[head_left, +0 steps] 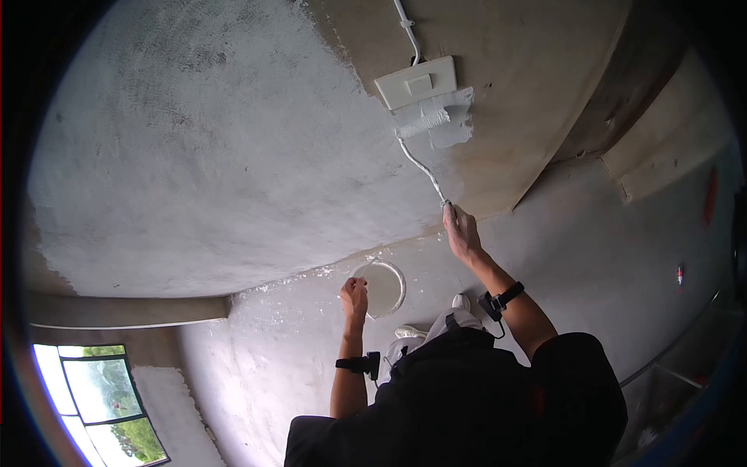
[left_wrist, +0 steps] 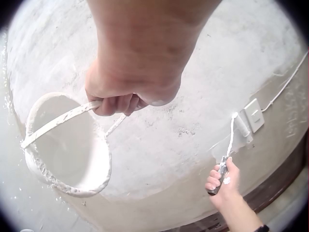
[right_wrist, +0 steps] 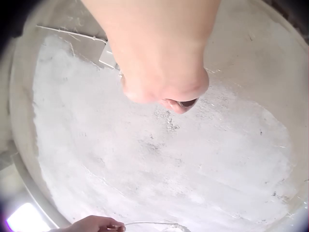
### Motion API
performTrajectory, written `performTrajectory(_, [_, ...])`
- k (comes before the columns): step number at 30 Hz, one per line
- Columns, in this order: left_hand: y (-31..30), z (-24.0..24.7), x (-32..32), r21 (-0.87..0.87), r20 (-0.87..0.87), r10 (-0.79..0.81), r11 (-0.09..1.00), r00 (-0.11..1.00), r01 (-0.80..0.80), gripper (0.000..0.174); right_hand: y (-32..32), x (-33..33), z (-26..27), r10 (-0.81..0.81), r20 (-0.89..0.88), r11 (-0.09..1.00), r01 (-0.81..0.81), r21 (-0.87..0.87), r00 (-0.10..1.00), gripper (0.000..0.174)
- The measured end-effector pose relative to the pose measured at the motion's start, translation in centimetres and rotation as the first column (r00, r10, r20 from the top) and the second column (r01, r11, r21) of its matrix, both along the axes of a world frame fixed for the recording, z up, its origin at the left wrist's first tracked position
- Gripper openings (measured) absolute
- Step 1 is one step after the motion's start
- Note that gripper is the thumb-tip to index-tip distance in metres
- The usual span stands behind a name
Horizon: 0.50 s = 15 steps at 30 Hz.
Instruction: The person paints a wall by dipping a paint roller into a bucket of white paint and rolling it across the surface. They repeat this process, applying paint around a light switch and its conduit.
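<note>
The right hand grips the dark handle of a paint roller, whose white-coated rod runs up to the wall. The roller head lies against the wall right beside a white switch plate, over wet paint. In the right wrist view the right hand hides most of the tool. The left hand has its fingers curled round the handle of a white paint-crusted bucket, which hangs tilted below the left hand.
A white cable runs along the wall to the switch plate. Pale paint covers much of the wall beside bare brownish plaster. White splashes mark the grey floor near the person's shoes. A window is at lower left.
</note>
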<state>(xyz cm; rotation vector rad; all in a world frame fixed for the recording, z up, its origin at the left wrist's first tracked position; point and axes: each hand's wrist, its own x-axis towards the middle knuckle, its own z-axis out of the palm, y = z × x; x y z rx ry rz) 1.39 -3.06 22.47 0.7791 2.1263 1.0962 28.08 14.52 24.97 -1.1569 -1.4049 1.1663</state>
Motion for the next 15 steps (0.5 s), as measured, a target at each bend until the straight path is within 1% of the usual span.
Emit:
performTrajectory(5, [0.2,0.0,0.0,-0.025,-0.02,-0.004,1.0,1.0,0.003,0.024,1.0,-2.0,1.4,0.012,-0.051,0.999,-0.01,0.037,0.999,0.043])
performTrajectory(7, [0.1,-0.1,-0.1,-0.026,-0.023,0.005,1.0,1.0,-0.006,0.024,0.4,-2.5,1.3,0.033,-0.078,0.999,-0.032,0.013,0.996,0.044])
performTrajectory(9, [0.2,-0.1,-0.2,-0.025,-0.02,0.015,1.0,1.0,-0.016,0.023,-0.4,-2.9,0.5,0.043,-0.094,0.997,-0.049,-0.058,0.995,0.046])
performTrajectory(10, [0.3,0.0,-0.2,-0.02,-0.021,0.019,1.0,1.0,-0.019,0.023,-0.8,-3.1,-0.1,0.047,-0.094,0.997,-0.052,-0.053,0.994,0.046])
performTrajectory(12, [0.3,0.0,-0.2,-0.042,-0.02,0.028,0.999,0.999,-0.029,0.023,-1.5,-3.2,-0.6,0.051,-0.148,0.986,-0.074,-0.151,0.988,0.048])
performTrajectory(13, [0.4,0.0,-0.4,-0.042,-0.022,0.031,0.999,0.999,-0.032,0.023,-1.4,-3.3,-0.4,0.054,-0.149,0.986,-0.077,-0.151,0.987,0.048])
performTrajectory(15, [0.1,-0.3,-0.4,-0.018,-0.041,0.007,1.0,0.999,-0.008,0.023,-1.5,-3.3,0.2,0.056,-0.252,0.981,-0.099,-0.164,0.966,0.049])
